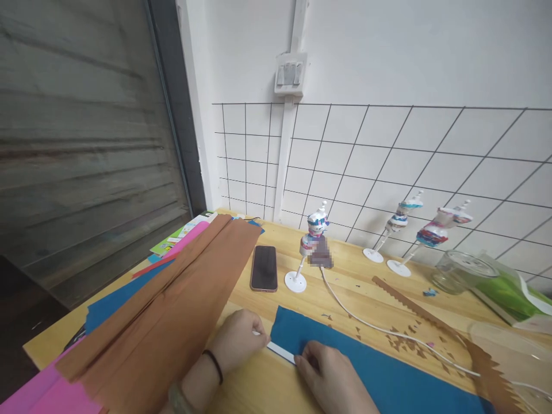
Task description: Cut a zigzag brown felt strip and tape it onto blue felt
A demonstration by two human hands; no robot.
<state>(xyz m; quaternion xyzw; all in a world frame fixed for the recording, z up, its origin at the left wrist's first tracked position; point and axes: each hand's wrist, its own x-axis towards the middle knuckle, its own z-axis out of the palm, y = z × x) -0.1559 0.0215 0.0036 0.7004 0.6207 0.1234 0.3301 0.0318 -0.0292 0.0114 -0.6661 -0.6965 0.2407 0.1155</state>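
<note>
A narrow white strip (281, 352), much like double-sided tape, lies along the near left edge of a sheet of blue crepe paper (397, 368) on the wooden table. My left hand (244, 340), with a dark band on the wrist, is closed in a pinch at the strip's left end, and a bit of white shows between the fingers. At the strip's other end, my right hand (330, 371) has its thumb and fingers pressed together over the edge of the blue paper. What lies under its fingertips is partly hidden.
Brown crepe paper (172, 305) covers pink and blue sheets at left. A phone (264, 268) and a small decorated mannequin (317, 227) stand beyond my hands. A white cable (357, 316), brown zigzag-cut strip (431, 313), scraps, two more mannequins and a clear jar (463, 273) are at right.
</note>
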